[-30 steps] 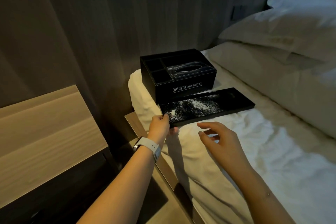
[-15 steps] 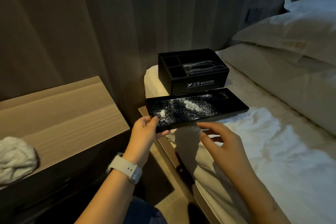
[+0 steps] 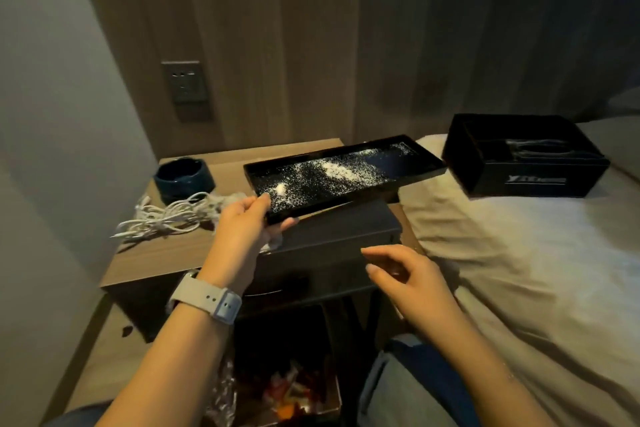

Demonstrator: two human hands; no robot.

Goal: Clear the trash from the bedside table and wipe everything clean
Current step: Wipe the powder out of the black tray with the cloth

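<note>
My left hand (image 3: pixel 247 222) grips the near left corner of a flat black tray (image 3: pixel 391 170) and holds it in the air over the wooden bedside table (image 3: pixel 156 255). White powder or crumbs are scattered across the tray's inside. My right hand (image 3: pixel 407 272) hovers open below the tray's right half, fingers spread, touching nothing. A crumpled white cloth (image 3: pixel 225 203) lies on the table behind my left hand, partly hidden. A trash bin (image 3: pixel 294 388) with colourful wrappers stands on the floor between my knees.
A dark blue round bowl (image 3: pixel 181 175) and a tangle of white cables (image 3: pixel 166 217) sit on the table's left part. A black hotel tissue box (image 3: pixel 526 159) rests on the white bed (image 3: pixel 519 270) at right. A wall socket (image 3: pixel 185 83) is behind.
My left hand has carried the tray leftward off the bed to above the bedside table. The view has swung left and down, bringing the table top and the bin into sight.
</note>
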